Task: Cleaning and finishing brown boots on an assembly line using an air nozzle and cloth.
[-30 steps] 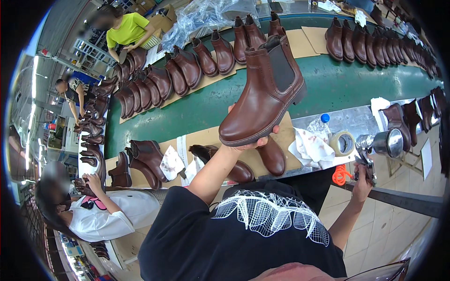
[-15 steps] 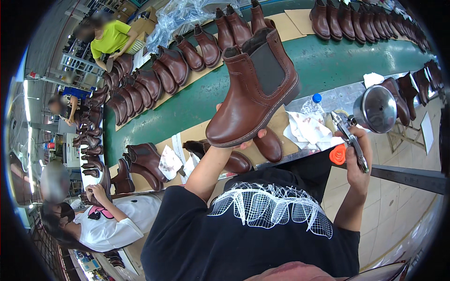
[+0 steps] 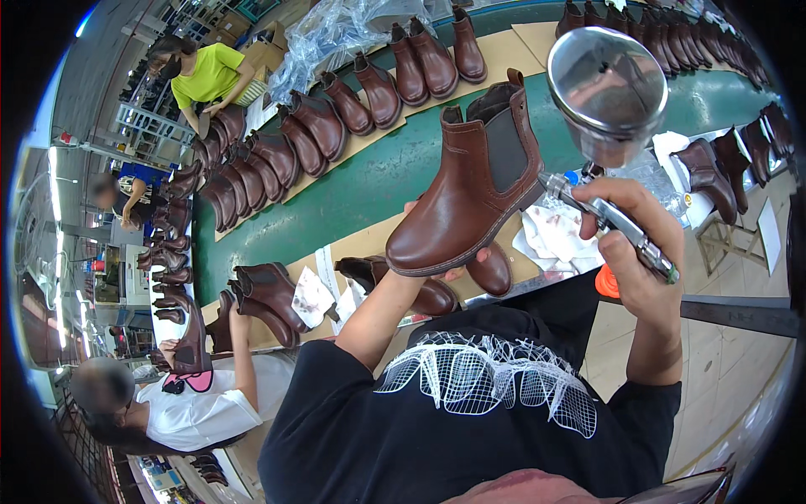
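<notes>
My left hand holds up a brown leather ankle boot from beneath, its fingers wrapped under the sole. The boot has a dark elastic side panel, and its toe points to the lower left. My right hand grips a metal spray gun with a round silver cup on top. The gun's nozzle is close to the boot's heel and looks level with it; whether they touch, I cannot tell. Below the held boot, another brown boot stands on cardboard.
Rows of brown boots line the far side of the green table. Stained white cloths, an orange object and a clear bottle are nearby. At left, a person in white handles a boot; another wears yellow-green.
My right hand has raised the spray gun and brought it left, up to the boot's heel. The boot in my left hand has shifted slightly right and down in view.
</notes>
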`<state>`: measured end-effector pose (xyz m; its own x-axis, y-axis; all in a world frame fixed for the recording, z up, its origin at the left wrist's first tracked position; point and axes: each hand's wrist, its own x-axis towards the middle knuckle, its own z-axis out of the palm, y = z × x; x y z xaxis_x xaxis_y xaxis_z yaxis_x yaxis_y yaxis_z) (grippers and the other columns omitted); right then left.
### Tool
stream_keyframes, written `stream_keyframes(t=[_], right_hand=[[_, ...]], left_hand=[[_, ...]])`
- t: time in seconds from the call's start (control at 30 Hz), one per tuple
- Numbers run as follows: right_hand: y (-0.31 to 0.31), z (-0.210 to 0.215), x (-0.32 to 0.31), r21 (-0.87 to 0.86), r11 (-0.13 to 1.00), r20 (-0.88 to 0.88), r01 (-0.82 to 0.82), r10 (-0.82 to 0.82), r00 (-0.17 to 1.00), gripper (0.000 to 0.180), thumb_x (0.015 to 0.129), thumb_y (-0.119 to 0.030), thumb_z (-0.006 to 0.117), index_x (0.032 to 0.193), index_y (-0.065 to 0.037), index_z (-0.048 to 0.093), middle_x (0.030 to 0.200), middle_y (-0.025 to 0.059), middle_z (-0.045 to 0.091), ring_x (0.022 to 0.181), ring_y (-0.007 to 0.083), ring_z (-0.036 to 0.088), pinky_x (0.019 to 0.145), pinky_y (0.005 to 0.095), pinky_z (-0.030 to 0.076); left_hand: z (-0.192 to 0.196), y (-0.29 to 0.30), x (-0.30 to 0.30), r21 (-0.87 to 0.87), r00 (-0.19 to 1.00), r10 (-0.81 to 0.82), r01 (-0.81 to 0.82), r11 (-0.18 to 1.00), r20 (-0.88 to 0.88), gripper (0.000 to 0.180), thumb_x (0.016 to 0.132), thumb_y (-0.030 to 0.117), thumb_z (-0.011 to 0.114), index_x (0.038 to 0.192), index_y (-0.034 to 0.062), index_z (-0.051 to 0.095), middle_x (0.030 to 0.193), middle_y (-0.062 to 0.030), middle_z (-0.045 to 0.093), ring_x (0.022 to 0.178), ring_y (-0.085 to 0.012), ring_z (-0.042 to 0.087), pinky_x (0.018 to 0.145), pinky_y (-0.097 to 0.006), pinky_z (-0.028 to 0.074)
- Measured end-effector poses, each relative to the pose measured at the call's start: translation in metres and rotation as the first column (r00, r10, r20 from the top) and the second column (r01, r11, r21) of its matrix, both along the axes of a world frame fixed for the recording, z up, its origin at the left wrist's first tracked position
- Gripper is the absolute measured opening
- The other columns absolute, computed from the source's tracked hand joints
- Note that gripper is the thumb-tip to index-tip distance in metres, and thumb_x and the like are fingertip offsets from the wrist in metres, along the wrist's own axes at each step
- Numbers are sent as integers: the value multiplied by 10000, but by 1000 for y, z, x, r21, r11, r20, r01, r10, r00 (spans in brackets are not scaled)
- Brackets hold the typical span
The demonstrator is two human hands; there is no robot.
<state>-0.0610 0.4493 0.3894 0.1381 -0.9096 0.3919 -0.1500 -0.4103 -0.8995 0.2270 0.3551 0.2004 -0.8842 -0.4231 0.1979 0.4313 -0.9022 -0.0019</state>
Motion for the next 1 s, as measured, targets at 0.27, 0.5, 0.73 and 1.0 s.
stream_keyframes(t=[0.27, 0.5, 0.73, 1.0], right_hand=[[1, -7, 0, 24, 997, -11, 69, -69, 998, 304, 897, -198, 694, 1119, 8, 666, 935, 60, 670, 773, 90, 581, 700, 233, 452], [8, -13, 1, 22, 996, -111, 81, -78, 991, 300, 881, -214, 720, 1087, 0, 680, 922, 82, 681, 787, 137, 614, 717, 259, 467], [16, -21, 4, 99, 992, -99, 78, -68, 993, 280, 835, -179, 759, 1056, -18, 697, 947, 90, 707, 793, 165, 632, 750, 280, 456], [19, -29, 5, 109, 992, -132, 60, -45, 990, 268, 821, -156, 767, 1049, -31, 701, 909, 83, 709, 789, 167, 641, 747, 278, 447]], left_hand=[[11, 5, 0, -14, 995, -94, 94, 995, -21, 917, 827, 592, 625, 1535, 150, 246, 1211, -552, 357, 735, -648, 577, 530, -620, 538], [3, 1, 5, -58, 999, -44, 43, 997, -2, 950, 793, 624, 663, 1527, 171, 263, 1196, -552, 377, 747, -638, 587, 517, -608, 548], [24, 3, -9, -81, 996, 80, -77, 994, 38, 947, 811, 602, 681, 1532, 178, 237, 1152, -549, 417, 749, -628, 596, 481, -564, 565], [14, -2, 0, -125, 999, 16, -21, 992, -38, 1001, 795, 639, 684, 1537, 160, 213, 1170, -542, 409, 807, -644, 585, 504, -577, 575]])
